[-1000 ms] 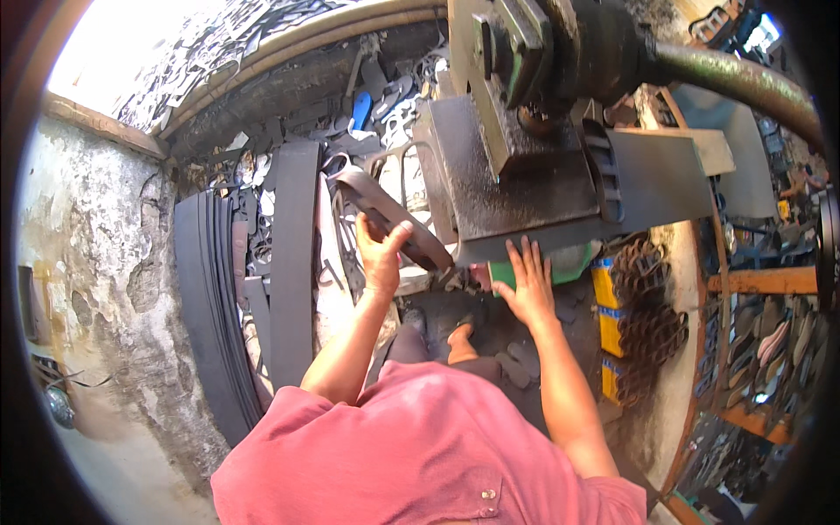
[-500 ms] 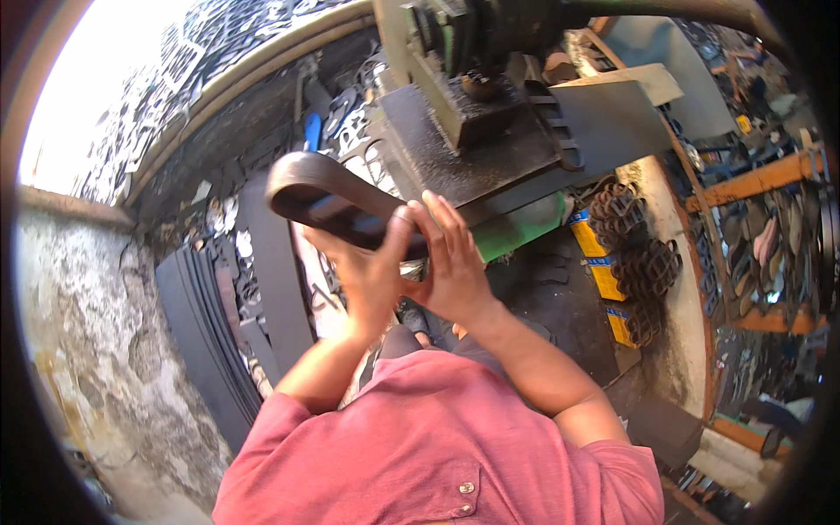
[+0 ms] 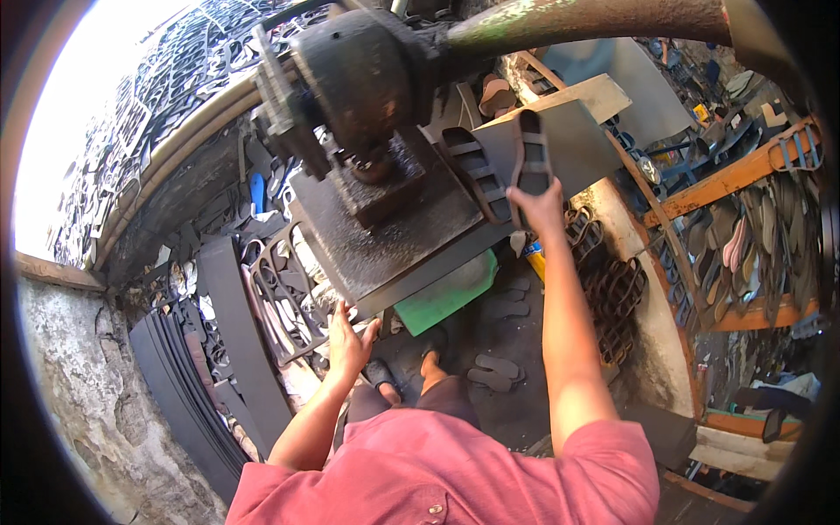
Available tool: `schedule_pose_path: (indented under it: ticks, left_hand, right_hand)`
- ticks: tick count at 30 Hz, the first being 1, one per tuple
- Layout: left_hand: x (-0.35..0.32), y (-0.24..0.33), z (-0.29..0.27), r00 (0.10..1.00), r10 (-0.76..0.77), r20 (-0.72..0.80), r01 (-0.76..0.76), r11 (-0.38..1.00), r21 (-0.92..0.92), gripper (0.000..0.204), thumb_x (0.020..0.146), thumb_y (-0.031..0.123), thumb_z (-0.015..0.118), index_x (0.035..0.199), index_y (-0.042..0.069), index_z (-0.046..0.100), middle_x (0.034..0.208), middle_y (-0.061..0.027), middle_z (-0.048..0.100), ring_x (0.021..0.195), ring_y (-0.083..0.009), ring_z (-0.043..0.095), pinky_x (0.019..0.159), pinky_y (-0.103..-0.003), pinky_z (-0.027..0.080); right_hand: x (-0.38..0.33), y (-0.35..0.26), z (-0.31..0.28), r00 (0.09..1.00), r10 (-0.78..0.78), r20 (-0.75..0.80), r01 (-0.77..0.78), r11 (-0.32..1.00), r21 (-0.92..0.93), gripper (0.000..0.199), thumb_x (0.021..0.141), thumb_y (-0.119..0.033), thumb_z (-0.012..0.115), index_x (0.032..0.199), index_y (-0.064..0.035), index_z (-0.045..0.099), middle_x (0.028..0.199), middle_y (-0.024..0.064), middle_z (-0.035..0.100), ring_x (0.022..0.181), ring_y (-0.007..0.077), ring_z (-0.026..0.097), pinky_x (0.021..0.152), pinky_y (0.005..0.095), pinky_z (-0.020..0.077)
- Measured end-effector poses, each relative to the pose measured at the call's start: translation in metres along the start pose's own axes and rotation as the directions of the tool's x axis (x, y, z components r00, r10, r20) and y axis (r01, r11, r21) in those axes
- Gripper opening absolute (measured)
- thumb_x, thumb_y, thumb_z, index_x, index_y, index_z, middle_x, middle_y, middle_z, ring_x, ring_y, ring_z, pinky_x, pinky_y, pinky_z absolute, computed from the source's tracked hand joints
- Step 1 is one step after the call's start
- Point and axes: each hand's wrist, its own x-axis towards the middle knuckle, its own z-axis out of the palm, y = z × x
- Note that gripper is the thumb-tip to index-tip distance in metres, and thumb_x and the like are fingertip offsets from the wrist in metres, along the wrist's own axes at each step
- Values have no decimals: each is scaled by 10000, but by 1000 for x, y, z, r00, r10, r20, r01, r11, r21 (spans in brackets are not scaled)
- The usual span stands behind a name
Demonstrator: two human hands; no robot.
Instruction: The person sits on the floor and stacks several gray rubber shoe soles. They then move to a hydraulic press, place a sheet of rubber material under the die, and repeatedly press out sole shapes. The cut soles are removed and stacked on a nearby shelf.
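Observation:
My right hand [image 3: 540,208] is raised to the right and grips a dark sole-shaped cutting die [image 3: 531,157] by its lower end, over a grey rubber sheet [image 3: 573,140]. My left hand [image 3: 348,343] is lower, fingers spread, touching the front edge of the black press table [image 3: 385,254]. The heavy black press head [image 3: 367,79] hangs above the table. A second ribbed sole-shaped die [image 3: 477,171] lies on the table's right side.
Punched-out black rubber sheets [image 3: 284,302] and dark strips [image 3: 188,385] lean at the left beside a rough stone wall [image 3: 83,394]. A green block [image 3: 446,293] sits under the table. Cut soles [image 3: 494,372] lie on the floor. Orange racks [image 3: 744,175] hold soles at right.
Both hands held the die together at left half a second ago. Now my right hand alone has carried it up and right, and my left hand has dropped to the table edge.

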Motion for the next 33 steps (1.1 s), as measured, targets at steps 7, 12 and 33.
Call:
schedule_pose_path:
  ticks: [7,12,33]
  left_hand:
    - [-1,51,36,987,-162,22,156,976,154,582,986,438,678,1250,-43,482,1003,-306,667,893,-493,670,772,-525,539]
    - [17,80,29,892,-356,279,355,933,57,670,987,499,648,1308,-58,460,1172,-363,622,1032,-535,648,862,-566,519]
    - [39,-76,-9,748,-490,447,477,-72,-876,298,1035,136,622,1297,-4,640,1111,-140,739,961,-243,746,824,-323,609]
  right_hand:
    - [96,58,49,976,-218,-21,210,958,-197,719,814,-498,810,1349,-82,569,1363,216,584,1350,445,473,1138,496,398]
    - [37,48,63,969,-172,177,231,887,-401,549,853,-449,783,1260,-109,642,1310,198,619,1274,426,543,1036,486,454]
    - [-336,-47,207,740,-588,327,664,716,-215,346,839,-270,798,1042,-54,620,1325,305,569,1189,450,564,1025,533,475]
